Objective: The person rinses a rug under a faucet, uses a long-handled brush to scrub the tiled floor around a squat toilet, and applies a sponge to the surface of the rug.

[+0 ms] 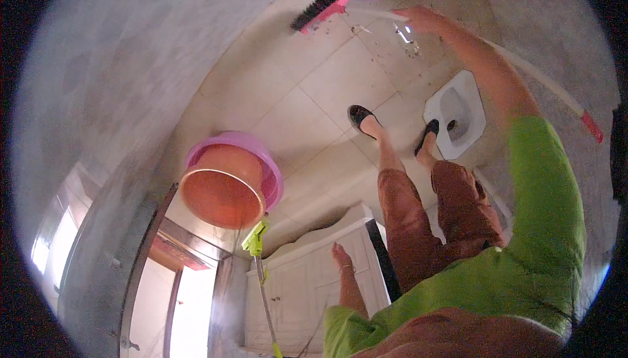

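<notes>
Round orange basin (224,196) seemingly stands inside wider round purple basin (273,173). Right hand (422,19) clamped on black-bristled pink broom (327,15); left hand (342,256) loose, apart.

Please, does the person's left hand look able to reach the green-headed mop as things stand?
Probably yes, perhaps with a small step: the left hand appears empty, and nothing visible blocks its way to the mop. The right hand grips the broom.
</notes>
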Demonstrator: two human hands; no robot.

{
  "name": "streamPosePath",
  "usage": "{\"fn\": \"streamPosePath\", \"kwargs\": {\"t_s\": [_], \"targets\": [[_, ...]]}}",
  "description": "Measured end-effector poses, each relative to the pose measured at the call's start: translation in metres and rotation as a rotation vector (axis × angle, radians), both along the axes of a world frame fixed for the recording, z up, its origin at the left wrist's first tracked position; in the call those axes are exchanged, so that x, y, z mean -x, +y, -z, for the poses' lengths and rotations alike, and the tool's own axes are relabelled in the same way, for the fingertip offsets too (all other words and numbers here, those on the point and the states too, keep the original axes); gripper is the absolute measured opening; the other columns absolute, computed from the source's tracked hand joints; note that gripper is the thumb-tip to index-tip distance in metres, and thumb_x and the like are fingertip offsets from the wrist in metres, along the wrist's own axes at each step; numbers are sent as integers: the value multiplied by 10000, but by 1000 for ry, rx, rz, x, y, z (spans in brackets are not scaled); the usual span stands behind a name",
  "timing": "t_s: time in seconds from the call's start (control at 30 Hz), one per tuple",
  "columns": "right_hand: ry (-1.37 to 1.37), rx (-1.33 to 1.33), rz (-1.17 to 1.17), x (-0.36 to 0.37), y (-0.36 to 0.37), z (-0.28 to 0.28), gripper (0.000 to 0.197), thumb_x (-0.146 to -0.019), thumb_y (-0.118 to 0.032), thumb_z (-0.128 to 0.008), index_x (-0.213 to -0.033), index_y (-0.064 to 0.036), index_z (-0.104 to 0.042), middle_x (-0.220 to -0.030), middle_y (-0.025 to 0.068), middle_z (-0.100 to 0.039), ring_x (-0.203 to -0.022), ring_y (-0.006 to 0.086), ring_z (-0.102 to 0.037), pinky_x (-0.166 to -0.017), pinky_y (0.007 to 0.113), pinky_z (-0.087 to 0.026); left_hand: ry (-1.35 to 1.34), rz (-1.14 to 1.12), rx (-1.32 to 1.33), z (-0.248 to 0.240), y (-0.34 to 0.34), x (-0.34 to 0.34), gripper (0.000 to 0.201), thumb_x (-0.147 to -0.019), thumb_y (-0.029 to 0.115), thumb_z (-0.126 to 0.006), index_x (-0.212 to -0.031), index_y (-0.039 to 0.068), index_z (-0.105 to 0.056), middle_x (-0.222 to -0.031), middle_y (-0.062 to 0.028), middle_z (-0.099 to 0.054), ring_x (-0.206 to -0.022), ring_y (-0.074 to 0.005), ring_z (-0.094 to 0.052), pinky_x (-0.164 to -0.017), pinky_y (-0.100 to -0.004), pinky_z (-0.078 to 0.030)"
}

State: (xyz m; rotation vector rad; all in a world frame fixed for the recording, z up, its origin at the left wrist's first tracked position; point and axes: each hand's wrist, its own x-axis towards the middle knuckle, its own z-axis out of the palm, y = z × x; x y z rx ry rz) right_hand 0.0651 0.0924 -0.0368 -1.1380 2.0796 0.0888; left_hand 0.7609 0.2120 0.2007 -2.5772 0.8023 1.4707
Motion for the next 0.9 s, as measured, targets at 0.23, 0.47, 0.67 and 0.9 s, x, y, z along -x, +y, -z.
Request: {"fn": "streamPosePath", "kwargs": {"t_s": [0.23,0.47,0.67,0.9], "targets": [[14,120,27,-5,-70,-120,480,-740,-144,-457,-1184,-281,-338,-648,166,-533,-531,248,-517,-504,361,-433,65,145,14,36,15,-8,366,-790,220,-459,-1072,-12,-436,-1022,-123,-493,-941,-202,-454,-831,-283,-344],[-176,-64,-50,-30,49,-70,500,-731,-35,-438,-1203,-151,-326,-965,159,-530,-786,204,-545,-672,315,-426,68,227,-101,19,-13,48,411,-812,266,-387,-1105,-20,-409,-1127,-143,-431,-1039,-206,-403,-886,-281,-285],[-251,84,29,-73,7,-150,477,-755,-39,-406,-1198,-202,-338,-976,133,-529,-771,182,-534,-687,283,-416,132,38,-96,48,35,42,430,-814,275,-378,-1112,-34,-399,-1118,-146,-439,-1039,-222,-402,-899,-288,-267],[-34,11,-121,-135,-141,-59,520,-743,-137,-439,-1203,-316,-275,-879,137,-548,-685,250,-563,-564,418,-445,149,-9,-66,40,24,65,373,-822,238,-401,-1080,-31,-424,-1056,-116,-469,-979,-168,-425,-854,-272,-317]]}}
